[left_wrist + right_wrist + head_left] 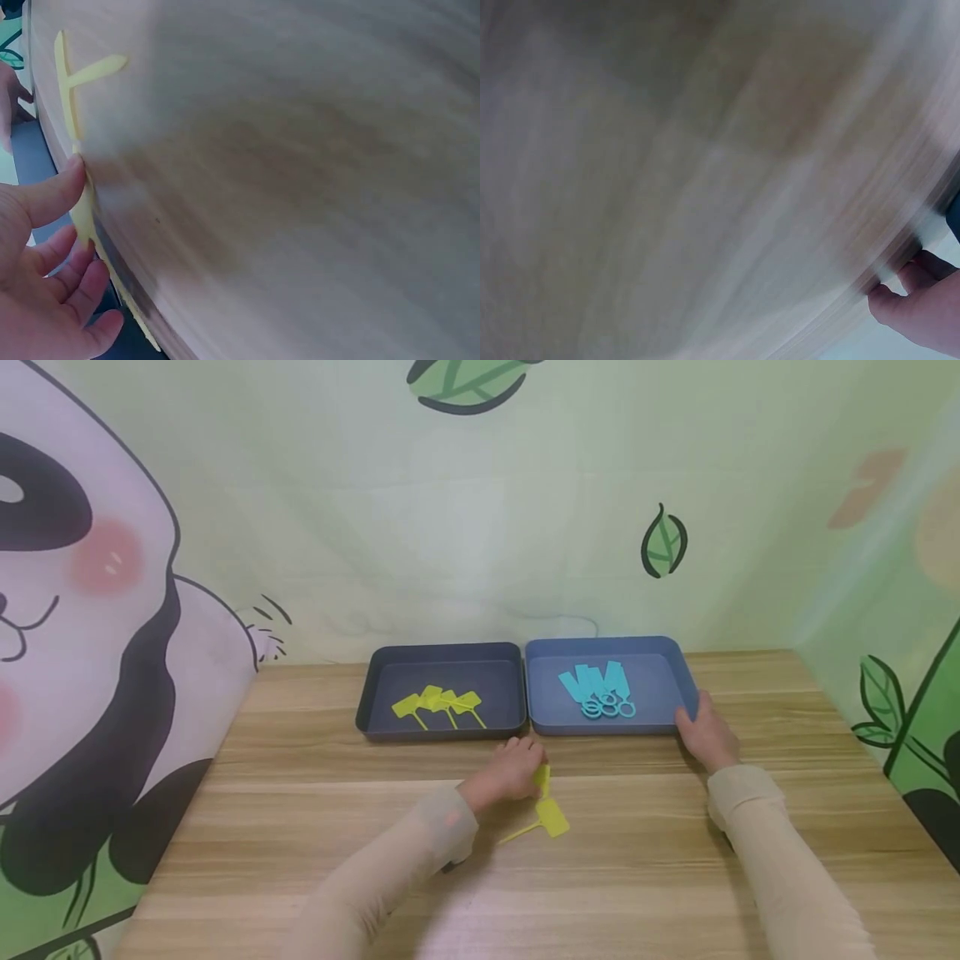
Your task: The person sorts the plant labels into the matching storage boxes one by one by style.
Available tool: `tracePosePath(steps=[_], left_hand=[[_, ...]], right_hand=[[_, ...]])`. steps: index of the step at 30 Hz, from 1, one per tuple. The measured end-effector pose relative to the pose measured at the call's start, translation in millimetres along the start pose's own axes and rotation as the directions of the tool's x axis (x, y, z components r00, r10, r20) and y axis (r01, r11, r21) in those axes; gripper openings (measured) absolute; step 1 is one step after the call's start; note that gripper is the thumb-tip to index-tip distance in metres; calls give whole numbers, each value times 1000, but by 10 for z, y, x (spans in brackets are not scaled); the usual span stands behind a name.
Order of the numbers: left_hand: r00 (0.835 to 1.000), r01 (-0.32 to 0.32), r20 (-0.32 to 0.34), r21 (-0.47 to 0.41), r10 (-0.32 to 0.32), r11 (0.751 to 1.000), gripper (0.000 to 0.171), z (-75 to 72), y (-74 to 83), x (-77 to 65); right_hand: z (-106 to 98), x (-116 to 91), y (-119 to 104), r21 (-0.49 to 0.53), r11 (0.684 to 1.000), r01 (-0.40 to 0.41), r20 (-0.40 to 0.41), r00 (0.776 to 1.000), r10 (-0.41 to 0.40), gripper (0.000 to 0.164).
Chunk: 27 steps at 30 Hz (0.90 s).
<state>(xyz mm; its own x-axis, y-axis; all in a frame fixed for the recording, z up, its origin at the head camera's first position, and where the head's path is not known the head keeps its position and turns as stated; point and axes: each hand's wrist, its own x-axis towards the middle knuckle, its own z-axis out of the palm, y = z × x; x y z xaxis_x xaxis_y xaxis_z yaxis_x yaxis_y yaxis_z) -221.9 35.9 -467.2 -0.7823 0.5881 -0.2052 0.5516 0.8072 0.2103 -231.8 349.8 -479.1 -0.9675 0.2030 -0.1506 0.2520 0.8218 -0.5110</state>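
Note:
My left hand (510, 768) is just in front of the dark tray's right end and pinches a yellow tag (542, 778), partly hidden by the hand. In the left wrist view, this yellow tag (84, 214) sits between the left hand's thumb and fingers. Another yellow tag (553, 818), a square head on a thin stem, lies on the wooden table close by. The dark tray (442, 736) contains several yellow tags (438, 697). At the blue tray's (660, 681) near right corner, my right hand (708, 735) grips the rim. Several turquoise tags with rings (603, 689) lie inside that tray.
Both trays stand side by side near the back of the wooden table (637, 877). Behind them hangs a green printed cloth (465, 527) with a panda and leaves. Blur covers much of the right wrist view.

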Motion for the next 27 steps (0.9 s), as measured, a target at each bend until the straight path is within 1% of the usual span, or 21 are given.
tracePosePath(steps=[5,8,10,12,15,16,17,19,20,22,23,25,27], left_hand=[[995,-38,-95,20,40,999,44,23,-46,-37],[991,-53,-124,-20,50,998,34,12,-83,-36],[989,-67,-139,-96,53,993,24,-16,-117,-20],[990,-74,-135,-194,48,978,14,-56,-159,-1],[994,-68,-101,-350,35,934,7,-138,-231,19],[996,-55,-81,-400,25,915,7,-167,-256,21],[998,-37,-54,-459,13,888,8,-196,-281,25],[1000,6,-10,-567,-14,824,10,-250,-330,24],[1000,27,7,-617,-28,787,10,-274,-357,27],[997,72,39,-711,-63,700,12,-317,-408,28],[995,94,52,-745,-83,660,13,-338,-434,28],[990,129,65,-792,-128,597,15,-379,-482,30],[980,167,80,-823,-181,543,17,-413,-530,40]], right_hand=[[2,-6,12,5,1000,8,1,1000,-8,70],[4,-4,16,8,1000,9,-1,1000,-9,70],[4,-3,12,9,1000,9,0,1000,-9,70],[2,2,13,7,1000,8,-1,1000,-8,70],[1,8,10,1,1000,10,-2,1000,-10,70],[1,9,8,-3,1000,11,-3,1000,-11,70],[1,10,9,-4,1000,12,-3,1000,-12,70],[-1,11,10,-6,1000,14,-4,1000,-14,71],[-1,11,10,-3,1000,14,-4,1000,-14,70],[-4,6,6,2,1000,15,-2,1000,-15,71],[-6,4,3,6,1000,14,-1,1000,-14,71],[-8,0,-2,7,1000,13,0,1000,-13,70],[-14,-11,-14,7,1000,12,3,1000,-12,70]])
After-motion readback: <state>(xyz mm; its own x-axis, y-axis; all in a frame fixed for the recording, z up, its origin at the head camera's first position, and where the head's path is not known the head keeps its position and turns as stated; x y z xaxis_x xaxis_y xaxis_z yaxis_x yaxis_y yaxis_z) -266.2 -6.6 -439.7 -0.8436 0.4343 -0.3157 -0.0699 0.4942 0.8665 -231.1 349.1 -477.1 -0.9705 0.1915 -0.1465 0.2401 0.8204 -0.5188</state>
